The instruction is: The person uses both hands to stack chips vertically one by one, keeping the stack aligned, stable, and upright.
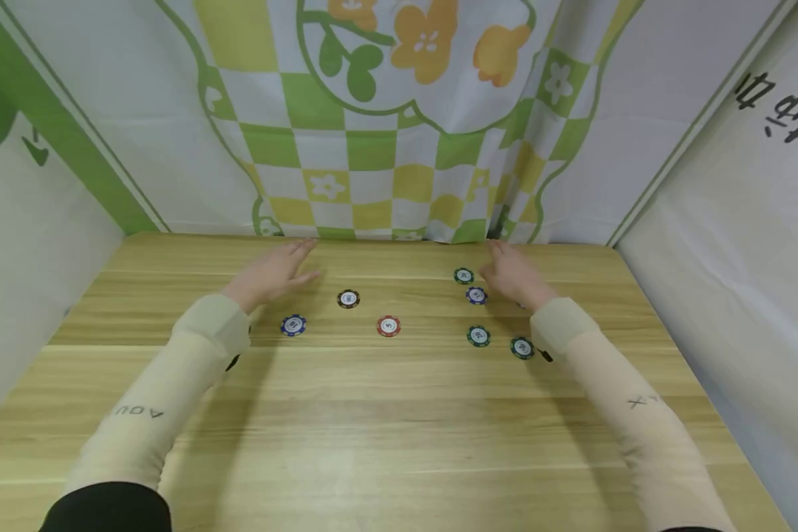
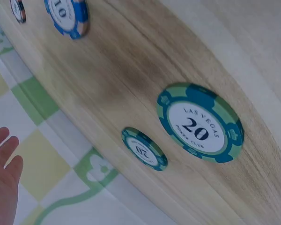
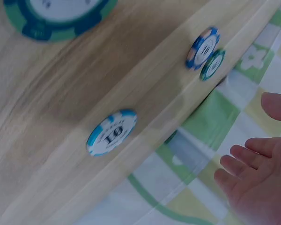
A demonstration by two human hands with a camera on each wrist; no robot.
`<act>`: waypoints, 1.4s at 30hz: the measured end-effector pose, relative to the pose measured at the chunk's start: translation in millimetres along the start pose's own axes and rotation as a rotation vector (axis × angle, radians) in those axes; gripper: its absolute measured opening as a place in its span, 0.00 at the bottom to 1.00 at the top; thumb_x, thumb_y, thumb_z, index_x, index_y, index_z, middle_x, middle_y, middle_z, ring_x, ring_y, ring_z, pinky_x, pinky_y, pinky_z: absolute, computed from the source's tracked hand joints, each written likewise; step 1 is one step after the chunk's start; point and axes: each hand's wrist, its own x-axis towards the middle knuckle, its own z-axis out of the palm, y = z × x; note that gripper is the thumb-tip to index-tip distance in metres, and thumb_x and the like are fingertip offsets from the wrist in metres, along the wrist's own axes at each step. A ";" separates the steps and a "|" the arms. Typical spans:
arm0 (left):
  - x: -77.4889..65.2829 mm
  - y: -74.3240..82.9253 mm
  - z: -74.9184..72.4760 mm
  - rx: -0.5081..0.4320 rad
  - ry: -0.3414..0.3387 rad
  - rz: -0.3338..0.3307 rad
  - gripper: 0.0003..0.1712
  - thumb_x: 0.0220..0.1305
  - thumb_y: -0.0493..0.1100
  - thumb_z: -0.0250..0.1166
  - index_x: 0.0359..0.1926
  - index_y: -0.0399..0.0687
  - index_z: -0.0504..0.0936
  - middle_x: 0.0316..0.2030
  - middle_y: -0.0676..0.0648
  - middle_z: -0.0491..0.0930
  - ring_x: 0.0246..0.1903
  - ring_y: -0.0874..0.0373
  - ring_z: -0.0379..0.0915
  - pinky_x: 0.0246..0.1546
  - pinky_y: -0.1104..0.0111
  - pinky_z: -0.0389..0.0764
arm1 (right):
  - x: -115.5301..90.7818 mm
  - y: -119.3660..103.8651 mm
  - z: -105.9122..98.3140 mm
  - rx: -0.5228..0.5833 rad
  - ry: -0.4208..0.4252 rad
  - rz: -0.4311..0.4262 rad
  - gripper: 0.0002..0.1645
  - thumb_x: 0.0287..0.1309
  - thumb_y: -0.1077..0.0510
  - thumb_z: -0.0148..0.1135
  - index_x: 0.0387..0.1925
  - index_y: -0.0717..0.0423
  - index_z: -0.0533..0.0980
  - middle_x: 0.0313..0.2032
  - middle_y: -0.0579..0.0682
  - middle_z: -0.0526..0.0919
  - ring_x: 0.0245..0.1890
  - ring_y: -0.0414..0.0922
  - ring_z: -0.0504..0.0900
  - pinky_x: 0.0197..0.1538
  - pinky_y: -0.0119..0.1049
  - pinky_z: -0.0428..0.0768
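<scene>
Above the far left of the table, my left hand (image 1: 273, 272) is held with its fingers extended, holding nothing. Nearest it in the head view are a blue poker chip (image 1: 293, 325) marked 10 and a dark chip (image 1: 349, 298). In the left wrist view, two green 20 chips (image 2: 195, 124) lie flat below that wrist; the arm hides them from the head view. My right hand (image 1: 515, 273), also with fingers extended and nothing held, is beside a green chip (image 1: 464, 275) and a blue chip (image 1: 476, 295). A light-blue 10 chip (image 3: 112, 132) is mostly under the right wrist.
A red 5 chip (image 1: 389, 326) lies mid-table. Two more green chips (image 1: 479, 336) lie at the right, one close to the right cuff. A checked floral curtain (image 1: 372, 170) hangs along the far edge of the wooden table (image 1: 346, 443), with white cloth at both sides.
</scene>
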 end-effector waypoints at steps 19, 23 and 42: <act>-11.6 43.0 12.9 -0.092 -0.058 0.109 0.40 0.63 0.56 0.53 0.66 0.34 0.54 0.64 0.34 0.57 0.63 0.40 0.52 0.62 0.51 0.53 | -27.4 -64.0 33.7 0.060 -0.006 -0.301 0.39 0.62 0.53 0.53 0.66 0.66 0.50 0.64 0.65 0.57 0.62 0.58 0.60 0.61 0.48 0.62; -8.1 50.5 19.0 -0.137 -0.066 0.136 0.40 0.62 0.55 0.55 0.65 0.33 0.55 0.63 0.34 0.58 0.62 0.40 0.53 0.61 0.51 0.55 | -31.7 -74.8 38.3 0.102 -0.017 -0.297 0.38 0.62 0.53 0.54 0.66 0.65 0.52 0.64 0.63 0.58 0.60 0.56 0.64 0.60 0.46 0.65; 6.8 102.4 36.9 -0.322 0.000 0.106 0.30 0.53 0.41 0.67 0.51 0.24 0.70 0.43 0.32 0.77 0.43 0.43 0.74 0.46 0.58 0.74 | -31.1 -114.1 60.8 0.249 0.000 -0.255 0.28 0.57 0.60 0.58 0.58 0.68 0.66 0.53 0.62 0.74 0.49 0.54 0.76 0.50 0.43 0.75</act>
